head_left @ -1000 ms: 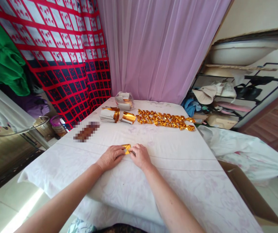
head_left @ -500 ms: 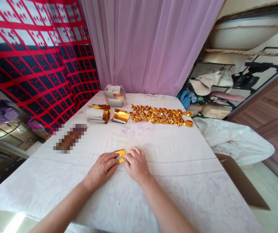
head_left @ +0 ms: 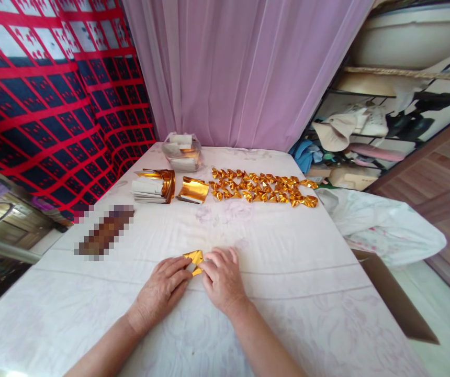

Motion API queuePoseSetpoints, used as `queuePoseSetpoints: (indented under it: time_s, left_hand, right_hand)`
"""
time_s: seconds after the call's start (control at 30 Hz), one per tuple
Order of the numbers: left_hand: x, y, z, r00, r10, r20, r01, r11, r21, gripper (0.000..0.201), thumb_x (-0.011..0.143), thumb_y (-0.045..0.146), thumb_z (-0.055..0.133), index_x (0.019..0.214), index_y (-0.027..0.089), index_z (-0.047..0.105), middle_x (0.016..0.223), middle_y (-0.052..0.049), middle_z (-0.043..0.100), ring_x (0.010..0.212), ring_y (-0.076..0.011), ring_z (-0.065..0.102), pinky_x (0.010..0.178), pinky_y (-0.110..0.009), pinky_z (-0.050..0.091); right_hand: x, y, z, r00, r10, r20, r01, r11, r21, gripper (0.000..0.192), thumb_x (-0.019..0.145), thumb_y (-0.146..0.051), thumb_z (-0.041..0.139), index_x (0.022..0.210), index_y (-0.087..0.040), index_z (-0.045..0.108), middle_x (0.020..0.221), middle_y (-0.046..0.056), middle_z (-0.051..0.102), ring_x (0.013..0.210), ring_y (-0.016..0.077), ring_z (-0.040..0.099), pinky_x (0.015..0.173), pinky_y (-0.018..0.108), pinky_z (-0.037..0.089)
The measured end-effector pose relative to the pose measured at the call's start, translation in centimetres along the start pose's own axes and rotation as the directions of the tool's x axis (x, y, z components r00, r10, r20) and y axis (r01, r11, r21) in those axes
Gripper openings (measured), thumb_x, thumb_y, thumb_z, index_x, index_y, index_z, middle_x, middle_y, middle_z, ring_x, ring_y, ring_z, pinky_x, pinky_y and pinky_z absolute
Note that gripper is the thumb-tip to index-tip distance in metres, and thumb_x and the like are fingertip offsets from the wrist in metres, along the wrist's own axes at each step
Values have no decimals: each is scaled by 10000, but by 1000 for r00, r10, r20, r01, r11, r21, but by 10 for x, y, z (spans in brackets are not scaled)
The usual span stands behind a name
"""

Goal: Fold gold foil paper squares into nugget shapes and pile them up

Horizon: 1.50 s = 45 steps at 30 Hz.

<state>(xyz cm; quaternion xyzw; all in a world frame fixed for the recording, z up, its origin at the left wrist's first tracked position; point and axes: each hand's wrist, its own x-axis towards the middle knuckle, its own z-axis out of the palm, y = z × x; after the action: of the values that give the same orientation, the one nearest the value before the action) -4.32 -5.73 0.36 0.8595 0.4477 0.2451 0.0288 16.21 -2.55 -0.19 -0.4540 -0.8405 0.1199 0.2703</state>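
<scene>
A small sheet of gold foil paper (head_left: 196, 257), partly folded and with a pale patch showing, lies on the table between my hands. My left hand (head_left: 162, 289) presses its left side flat with the fingers close together. At the right edge of the sheet, my right hand (head_left: 223, 280) pinches or presses with thumb and forefinger while its other fingers curl above the cloth. Some of the folds are hidden under my fingertips. Farther back lie a stack of foil sheets (head_left: 153, 189), a smaller pile of curved foil sheets (head_left: 193, 189) and rows of folded gold pieces (head_left: 264, 188).
A clear plastic bag (head_left: 181, 153) of more paper stands at the back of the cloth-covered table (head_left: 295, 314). A blurred-out brown object (head_left: 105, 233) lies to the left. Beyond the right edge are a white bag (head_left: 390, 225), a cardboard box (head_left: 397, 298) and a shelf.
The view has shifted slightly, so the hands and paper sit a little lower in it. Both hands stay on the foil paper, with barely any visible change in its folds.
</scene>
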Motion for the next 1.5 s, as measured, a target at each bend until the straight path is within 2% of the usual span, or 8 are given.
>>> queuePoseSetpoints:
  time_s: [0.27,0.6,0.7,0.87,1.07,1.23,1.37,1.5]
  left_hand:
    - [4,1,-4,1000,-6,17,7,999,-34,168,943,205,474,996,208,633,1207,-97,648,1134,-231,595,933,-421,495]
    - [23,-13,-15,983,-1,182,13,998,-63,106,867,214,608,948,244,670,1083,-42,693,1002,-220,639,886,-383,485]
    - [22,-18,-14,985,-30,172,50,992,-115,219,834,164,600,1041,233,621,1068,-47,693,1007,-212,637,898,-371,484]
    - [9,-30,-15,993,-17,117,35,987,-154,443,806,109,547,1230,234,514,1233,-67,645,1225,-230,537,1014,-424,424]
    - [12,-44,-18,972,-54,228,74,994,-81,243,901,231,544,1128,270,620,1329,-52,608,1268,-252,514,1063,-492,345]
    - [24,-46,-19,959,-21,284,40,997,-62,256,914,264,546,1154,281,631,1311,-44,625,1281,-246,502,1090,-490,296]
    - [28,-44,-21,963,13,270,8,997,-77,240,901,245,553,1123,271,639,1253,-43,654,1230,-222,537,1091,-456,296]
    - [30,-40,-23,970,46,238,-25,996,-89,150,916,241,554,1025,240,658,1150,-47,678,1080,-194,608,1043,-433,345]
  right_hand:
    - [3,1,-2,999,-39,-32,39,999,-7,177,832,-147,618,939,-275,678,1063,10,667,1106,210,529,1011,434,278]
    - [3,2,-3,996,-69,-58,69,998,-5,156,813,-139,632,900,-254,691,1037,21,674,1067,200,551,984,403,319]
    - [3,2,-3,996,-81,-49,80,996,-31,149,820,-140,625,900,-251,686,1045,18,673,1071,198,547,995,409,309]
    - [2,-1,-5,993,-110,-29,109,992,-59,137,842,-161,613,916,-255,682,1045,24,677,1066,203,542,1019,428,285]
    - [2,-1,-7,994,-108,-25,106,993,-53,112,845,-176,629,916,-248,678,1038,21,674,1043,198,556,1014,415,304]
    - [1,1,-5,989,-137,-56,132,988,-82,112,834,-184,649,924,-239,688,1093,41,661,1027,210,557,940,392,382]
    - [0,3,-3,986,-154,-64,148,985,-89,137,835,-170,651,954,-227,688,1099,52,659,1001,206,571,890,361,432]
    - [1,4,-3,987,-160,-20,157,984,-83,113,864,-183,634,956,-222,686,1055,45,676,955,196,591,861,351,453]
